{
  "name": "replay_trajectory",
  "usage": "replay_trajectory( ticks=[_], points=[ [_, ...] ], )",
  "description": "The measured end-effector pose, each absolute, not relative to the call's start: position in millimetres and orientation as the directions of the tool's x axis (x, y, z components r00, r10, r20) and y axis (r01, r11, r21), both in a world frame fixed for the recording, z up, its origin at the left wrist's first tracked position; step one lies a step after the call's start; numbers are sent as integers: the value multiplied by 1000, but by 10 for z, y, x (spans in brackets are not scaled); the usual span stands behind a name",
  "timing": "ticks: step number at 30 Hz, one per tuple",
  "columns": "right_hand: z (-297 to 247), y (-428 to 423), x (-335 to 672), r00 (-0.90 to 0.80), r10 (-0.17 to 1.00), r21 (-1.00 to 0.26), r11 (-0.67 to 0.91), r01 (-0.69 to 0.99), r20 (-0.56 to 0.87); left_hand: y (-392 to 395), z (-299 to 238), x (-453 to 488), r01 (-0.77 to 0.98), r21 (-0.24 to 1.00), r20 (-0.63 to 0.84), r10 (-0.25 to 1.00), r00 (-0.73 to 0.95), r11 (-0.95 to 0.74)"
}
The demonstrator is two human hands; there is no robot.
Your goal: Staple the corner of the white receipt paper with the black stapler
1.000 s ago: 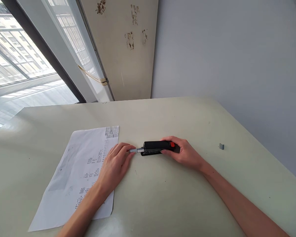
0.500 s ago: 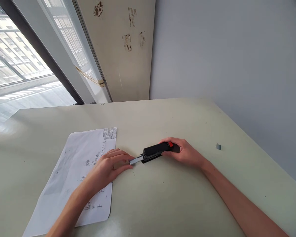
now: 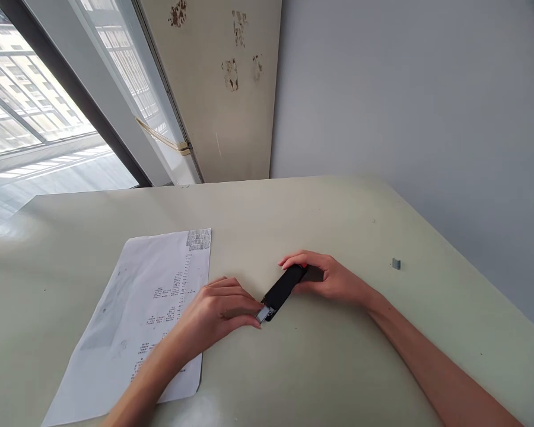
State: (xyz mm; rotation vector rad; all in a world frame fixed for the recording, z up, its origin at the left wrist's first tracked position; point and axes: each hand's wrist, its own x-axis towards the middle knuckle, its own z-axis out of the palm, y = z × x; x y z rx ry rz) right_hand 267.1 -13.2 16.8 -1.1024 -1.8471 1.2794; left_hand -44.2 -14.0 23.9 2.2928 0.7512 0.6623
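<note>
A black stapler [image 3: 283, 289] with a red rear button lies on the pale green table [image 3: 320, 367], turned so its metal front end points toward me and to the left. My right hand [image 3: 331, 279] is wrapped round its rear end. My left hand [image 3: 222, 314] has its fingers curled and pinched at the silver metal tip of the stapler. A printed sheet of paper [image 3: 142, 308] lies flat to the left, partly under my left forearm.
A small grey block, perhaps a strip of staples [image 3: 396, 264], lies alone at the right of the table. A grey wall stands behind, a stained panel and a window with a frame at the back left.
The stapler's front end has swung toward me, from lying sideways to pointing down-left. My left hand followed the metal tip nearer to me; my right hand stayed at the rear.
</note>
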Motion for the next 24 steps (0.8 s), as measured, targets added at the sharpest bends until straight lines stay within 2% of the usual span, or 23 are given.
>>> replay_trajectory(
  ticks=[5,12,24],
  points=[
    [157,-159,2636,-471,880,-944,208,258,65,-178,199,-389,450,629,225,702,675,-634],
    [140,-193,2570,-457,886,-937,222,269,79,-187,189,-357,473,488,287,647,707,-733],
    [146,-220,2481,-421,896,-921,274,278,140,-170,229,-338,503,359,297,607,737,-786]
  ],
)
